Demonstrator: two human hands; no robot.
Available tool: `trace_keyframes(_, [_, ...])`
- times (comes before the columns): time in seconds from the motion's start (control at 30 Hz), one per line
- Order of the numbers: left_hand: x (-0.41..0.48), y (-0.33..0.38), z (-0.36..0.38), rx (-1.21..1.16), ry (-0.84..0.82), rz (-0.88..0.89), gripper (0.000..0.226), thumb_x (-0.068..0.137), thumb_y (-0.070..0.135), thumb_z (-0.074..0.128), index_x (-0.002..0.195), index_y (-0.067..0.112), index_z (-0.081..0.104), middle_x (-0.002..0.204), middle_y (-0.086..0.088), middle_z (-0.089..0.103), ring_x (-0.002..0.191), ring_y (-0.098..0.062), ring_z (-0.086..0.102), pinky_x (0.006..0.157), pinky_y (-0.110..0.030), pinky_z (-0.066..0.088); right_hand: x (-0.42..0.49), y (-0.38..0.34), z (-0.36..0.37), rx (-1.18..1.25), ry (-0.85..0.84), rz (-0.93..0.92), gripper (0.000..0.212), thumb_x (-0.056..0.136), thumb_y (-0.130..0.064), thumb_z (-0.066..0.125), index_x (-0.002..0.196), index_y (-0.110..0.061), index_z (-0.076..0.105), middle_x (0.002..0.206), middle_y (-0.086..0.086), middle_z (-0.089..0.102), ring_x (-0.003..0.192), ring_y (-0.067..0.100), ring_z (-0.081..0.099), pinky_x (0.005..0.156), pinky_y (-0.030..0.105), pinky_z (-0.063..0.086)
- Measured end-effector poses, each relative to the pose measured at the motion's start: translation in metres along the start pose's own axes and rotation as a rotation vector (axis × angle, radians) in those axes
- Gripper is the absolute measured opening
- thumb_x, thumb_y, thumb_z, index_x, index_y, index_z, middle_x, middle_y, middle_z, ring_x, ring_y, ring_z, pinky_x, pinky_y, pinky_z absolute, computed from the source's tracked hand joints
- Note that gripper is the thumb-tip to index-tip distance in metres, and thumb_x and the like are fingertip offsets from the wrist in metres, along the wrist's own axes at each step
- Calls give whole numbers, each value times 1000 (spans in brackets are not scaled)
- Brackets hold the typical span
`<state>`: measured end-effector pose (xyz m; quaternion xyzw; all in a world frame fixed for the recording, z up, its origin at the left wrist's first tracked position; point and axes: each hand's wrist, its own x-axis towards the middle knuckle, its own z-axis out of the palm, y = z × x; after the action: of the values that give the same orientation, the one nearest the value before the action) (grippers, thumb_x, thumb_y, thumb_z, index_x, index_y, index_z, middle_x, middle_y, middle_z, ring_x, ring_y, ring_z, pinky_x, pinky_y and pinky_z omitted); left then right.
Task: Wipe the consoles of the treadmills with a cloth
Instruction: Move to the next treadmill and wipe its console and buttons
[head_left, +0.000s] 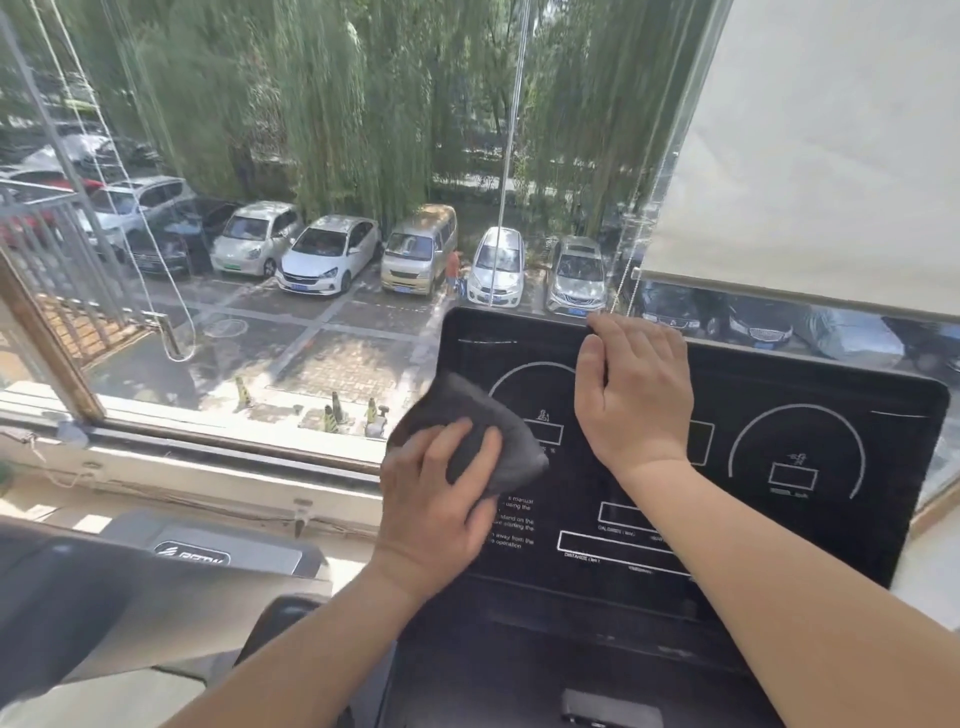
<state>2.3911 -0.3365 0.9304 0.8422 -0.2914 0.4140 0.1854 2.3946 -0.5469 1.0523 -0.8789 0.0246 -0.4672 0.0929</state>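
Beside the window (311, 218), my left hand (436, 501) grips the grey cloth (470, 413) on the black console (789, 525), my right hand (635, 397) clasping its top rim.

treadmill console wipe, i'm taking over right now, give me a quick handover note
Left hand holds the grey cloth pressed on the left part of the black console.
Right hand rests on the console's upper middle, fingers hooked over its top rim.
Done: cannot tell how much is wiped; pale streaks show near both top corners.
Left: probably the right side and lower panel, then the neighbouring treadmill at lower left, whose console is out of view.
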Motion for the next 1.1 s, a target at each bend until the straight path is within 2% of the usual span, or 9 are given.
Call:
trace_keyframes(0.23, [-12,-41,-28,96,-311,701,53,87,40,61,140,35,59,139,6,61,118,-21,51,94,-40,39,0,-2,-5,66,-75,51,56,109,-40,26,131,-14,71,130,2,72,130,23,57,119,48,32])
trace_keyframes(0.3, [31,-45,-36,130,-216,611,51,91,38,56,141,32,59,140,1,61,119,-24,52,94,-44,42,2,0,-9,71,-119,28,60,109,-43,22,132,-16,70,132,0,71,132,21,56,120,46,32])
trace_keyframes(0.43, [79,-19,-27,32,-32,47,53,87,34,65,139,23,64,138,-11,58,120,-35,49,93,-48,42,11,18,-34,213,-295,18,71,109,-54,8,142,-23,63,144,-5,64,141,16,50,122,38,29])
trace_keyframes(0.5, [69,2,-14,15,17,-98,55,85,32,69,138,21,65,136,-12,56,115,-37,50,91,-48,42,12,35,-53,169,-286,45,72,109,-54,9,141,-20,64,143,-1,64,139,19,51,121,40,31])
trace_keyframes(0.57, [46,17,-3,1,1,-49,58,83,32,69,139,20,65,134,-13,54,111,-38,52,87,-50,46,10,56,-69,16,-262,72,68,109,-48,12,138,-16,65,140,4,65,135,24,52,120,41,30])
trace_keyframes(0.73, [54,10,-7,90,-124,551,56,86,38,63,140,25,60,134,-6,58,112,-31,52,81,-47,48,3,74,-71,7,-318,131,53,109,-38,25,141,-16,62,140,3,64,136,23,48,124,36,21])
trace_keyframes(0.93, [137,51,0,68,75,-165,53,91,40,66,142,25,60,135,-12,55,115,-37,43,80,-49,43,-2,69,-67,54,-258,184,45,110,-34,32,140,-19,62,144,-1,61,142,17,43,127,32,11])
trace_keyframes(1.0, [124,72,9,60,49,-135,57,88,39,68,142,24,60,136,-11,52,115,-36,43,80,-49,43,-2,71,-66,51,-254,173,46,109,-34,32,140,-19,62,144,-2,62,141,17,44,127,32,12])
trace_keyframes(1.1, [71,89,18,4,-61,206,61,83,39,70,142,26,59,138,-5,48,114,-34,48,81,-47,46,-3,70,-62,39,-219,160,50,107,-37,29,138,-19,64,141,-1,64,137,18,47,125,30,12])
